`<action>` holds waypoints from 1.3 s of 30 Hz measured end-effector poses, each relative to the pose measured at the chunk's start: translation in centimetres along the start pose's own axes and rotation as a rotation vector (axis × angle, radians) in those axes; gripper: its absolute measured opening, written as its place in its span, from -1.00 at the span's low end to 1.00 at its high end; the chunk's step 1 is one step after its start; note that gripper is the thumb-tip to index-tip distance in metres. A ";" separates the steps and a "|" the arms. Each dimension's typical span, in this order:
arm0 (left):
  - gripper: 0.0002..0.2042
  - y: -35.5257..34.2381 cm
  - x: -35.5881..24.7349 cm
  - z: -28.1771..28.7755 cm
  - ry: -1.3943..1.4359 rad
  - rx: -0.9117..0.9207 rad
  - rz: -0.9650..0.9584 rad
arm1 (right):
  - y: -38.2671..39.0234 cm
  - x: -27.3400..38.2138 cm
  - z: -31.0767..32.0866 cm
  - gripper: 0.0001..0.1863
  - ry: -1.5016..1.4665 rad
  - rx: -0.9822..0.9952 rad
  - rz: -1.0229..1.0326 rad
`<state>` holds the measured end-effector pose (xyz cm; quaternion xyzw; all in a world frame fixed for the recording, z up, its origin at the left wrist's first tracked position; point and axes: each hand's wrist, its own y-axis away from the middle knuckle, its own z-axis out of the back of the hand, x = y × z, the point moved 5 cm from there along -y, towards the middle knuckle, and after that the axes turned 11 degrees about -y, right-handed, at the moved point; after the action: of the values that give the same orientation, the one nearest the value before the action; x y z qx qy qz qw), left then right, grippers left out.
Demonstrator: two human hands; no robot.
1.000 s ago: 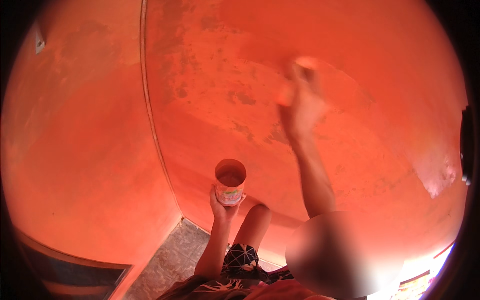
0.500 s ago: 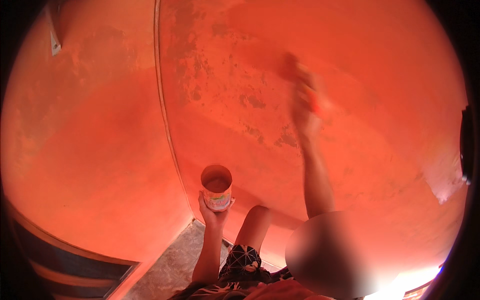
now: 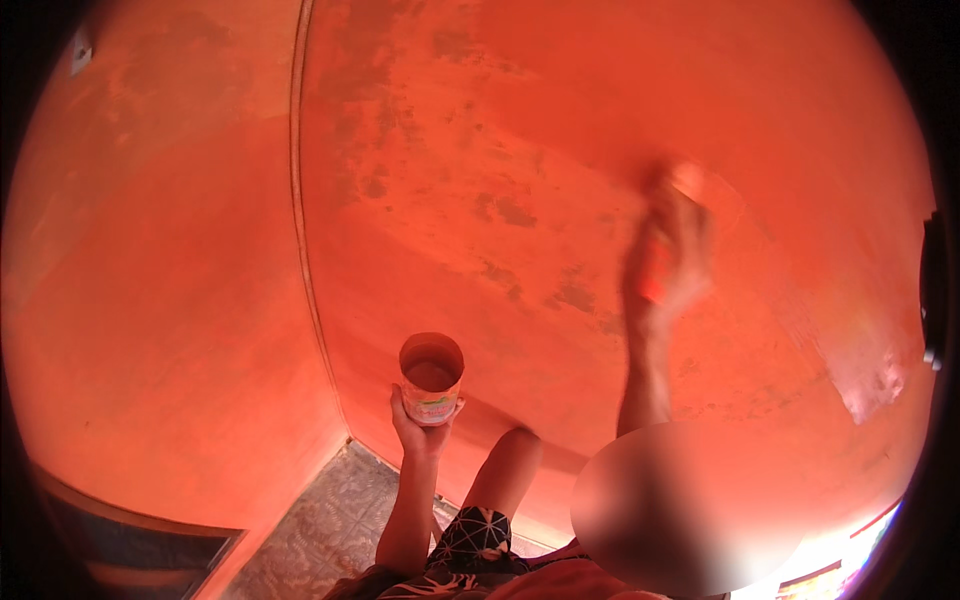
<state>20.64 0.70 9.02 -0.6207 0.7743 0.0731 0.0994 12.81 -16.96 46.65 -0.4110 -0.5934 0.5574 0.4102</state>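
Observation:
My left hand point(image 3: 418, 428) grips a small round can point(image 3: 431, 377) from below, holding it upright in front of the wall corner; dark reddish paint shows inside it. My right hand point(image 3: 668, 262) is raised against the orange-red wall point(image 3: 520, 130) and blurred by motion. It is closed on an orange-handled brush point(image 3: 682, 190), whose head touches the wall. The wall surface is patchy, with darker blotches across its middle.
A vertical corner line point(image 3: 300, 230) splits the two orange walls. Below lies a grey patterned floor point(image 3: 320, 530). My bent knee point(image 3: 510, 470) in dark patterned shorts rises between the arms. A pale chipped spot point(image 3: 868, 395) marks the wall at right.
My right hand with the brush has swept to the right and down along the wall. The can and my left hand have shifted slightly left in the view as my head turned.

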 end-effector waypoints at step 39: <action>-0.43 -0.1 -3.0 2.4 -0.092 0.000 0.135 | -2.2 11.6 -26.7 -0.55 -0.147 0.355 0.251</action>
<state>21.51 4.11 7.44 -0.5629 0.8090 0.1082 0.1299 34.17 2.55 50.28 -0.3612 -0.4589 0.7280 0.3591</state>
